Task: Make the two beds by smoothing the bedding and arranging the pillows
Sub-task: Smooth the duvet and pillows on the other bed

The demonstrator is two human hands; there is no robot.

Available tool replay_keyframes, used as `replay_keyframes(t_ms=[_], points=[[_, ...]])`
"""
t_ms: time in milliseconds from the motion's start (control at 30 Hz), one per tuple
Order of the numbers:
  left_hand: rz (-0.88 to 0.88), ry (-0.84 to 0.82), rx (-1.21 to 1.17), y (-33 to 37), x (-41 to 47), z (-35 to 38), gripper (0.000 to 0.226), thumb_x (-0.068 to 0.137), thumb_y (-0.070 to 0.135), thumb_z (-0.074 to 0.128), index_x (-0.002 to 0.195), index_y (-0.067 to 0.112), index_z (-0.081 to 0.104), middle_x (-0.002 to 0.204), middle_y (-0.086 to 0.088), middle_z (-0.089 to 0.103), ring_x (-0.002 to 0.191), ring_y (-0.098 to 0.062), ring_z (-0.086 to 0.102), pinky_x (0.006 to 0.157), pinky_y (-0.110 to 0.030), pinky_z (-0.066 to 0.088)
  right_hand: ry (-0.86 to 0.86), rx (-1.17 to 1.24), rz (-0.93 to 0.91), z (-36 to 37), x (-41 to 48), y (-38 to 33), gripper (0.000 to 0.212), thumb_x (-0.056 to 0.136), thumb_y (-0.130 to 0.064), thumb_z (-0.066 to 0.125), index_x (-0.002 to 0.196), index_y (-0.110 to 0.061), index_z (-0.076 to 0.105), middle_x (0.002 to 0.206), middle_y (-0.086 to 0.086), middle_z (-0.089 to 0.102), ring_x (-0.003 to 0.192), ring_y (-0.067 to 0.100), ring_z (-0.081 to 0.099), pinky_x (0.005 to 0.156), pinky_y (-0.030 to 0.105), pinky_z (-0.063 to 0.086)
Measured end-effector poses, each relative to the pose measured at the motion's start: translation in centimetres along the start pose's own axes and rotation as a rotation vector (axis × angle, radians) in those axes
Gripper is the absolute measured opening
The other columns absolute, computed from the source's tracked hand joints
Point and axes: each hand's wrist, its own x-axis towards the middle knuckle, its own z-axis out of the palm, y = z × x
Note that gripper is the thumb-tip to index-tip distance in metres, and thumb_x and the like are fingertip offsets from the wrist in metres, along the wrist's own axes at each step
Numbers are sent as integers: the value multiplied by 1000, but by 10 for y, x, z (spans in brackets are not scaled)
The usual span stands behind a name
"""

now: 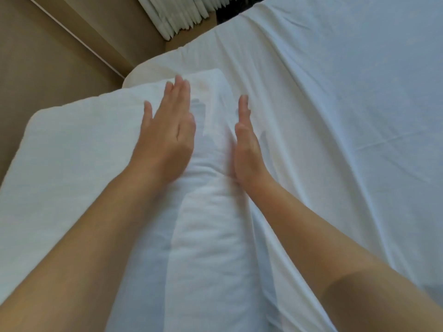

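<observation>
Left hand (167, 130): open and flat, fingers straight and close together, palm down on the top of the pillow near its far right corner.
Right hand (247, 149): also open and holding nothing, fingers straight, turned on edge with the little-finger side down along the pillow's right flank. It is slightly blurred, so firm contact cannot be confirmed.
Pillow (72, 152): white, lying at the left end of the bed, its long right edge running from near to far between the two forearms.
Bed sheet (347, 116): white, spread to the right of the pillow, with long creases fanning out from beside the right hand toward the far right.
Mattress corner (143, 68): just beyond the pillow's far end, close to the beige wall panel (48, 56); a white pleated curtain (182, 15) hangs further off.
Risk, pillow skew: a harder push from the right hand than the left hand resists would probably slide the pillow left, out of square with the mattress edge.
Risk, dent: heavy pressure under the left palm could leave a hollow near that corner rather than an even surface.
Risk, sheet: the edge of the right hand could drag cloth along and deepen the creases beside it.
Risk, unfinished work: the sheet's folds look untreated, and the second bed is out of view.
</observation>
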Motion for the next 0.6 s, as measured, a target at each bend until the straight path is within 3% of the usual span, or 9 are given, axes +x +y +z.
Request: replay_keyframes(t_ms=[100, 167, 233, 300, 367, 500, 600], points=[[0, -56, 92, 7, -24, 15, 72, 86, 37, 3, 156, 19, 0, 164, 7, -5, 148, -2, -9, 119, -36, -15, -105, -197, 3, 15, -24, 2, 65, 93, -48, 14, 156, -29, 11, 162, -16, 7, 148, 0, -3, 122, 40, -8], [-21, 31, 15, 5, -30, 6, 71, 87, 35, 5, 156, 19, 2, 164, 8, -4, 148, -2, -9, 119, -35, -16, -28, -128, -32, 3, -28, -1, 66, 93, -46, 15, 156, -27, 9, 162, -16, 5, 148, 1, -5, 122, 43, -6], [-65, 72, 81, 2, -43, 2, 70, 88, 35, 5, 156, 18, 0, 163, 7, -6, 148, -4, -10, 119, -37, -16, 25, -110, -41, -5, -34, -3, 65, 94, -40, 17, 156, -23, 8, 163, -11, 4, 149, 5, -5, 122, 47, -5], [-52, 0, 205, 9, -57, 15, 72, 87, 35, 5, 156, 16, -3, 164, 4, -9, 149, -7, -11, 119, -42, -14, -58, -226, -6, 7, -56, -2, 65, 94, -36, 15, 157, -23, 6, 164, -8, 1, 150, 9, -6, 121, 49, -4], [-25, -18, 182, 18, -64, 20, 72, 87, 35, 6, 156, 17, -3, 164, 4, -10, 148, -5, -12, 120, -42, -13, -104, -277, -39, 13, -69, 1, 65, 92, -34, 15, 156, -25, 4, 163, -13, -1, 149, 5, -8, 121, 46, -7], [-81, 122, 165, 4, -85, 9, 70, 89, 34, 7, 156, 17, -2, 164, 5, -9, 149, -8, -10, 120, -41, -13, 60, -198, -47, -8, -71, 6, 66, 93, -42, 17, 156, -22, 9, 159, -17, 5, 149, 6, -4, 122, 48, -4], [-40, 47, 244, 7, -101, 26, 80, 81, 41, -3, 156, 15, 1, 164, 1, -5, 150, -10, -7, 120, -46, -9, -49, -284, 22, 11, -101, 14, 67, 91, -45, 15, 155, -29, 6, 160, -17, 2, 150, 8, -4, 122, 48, -3]])
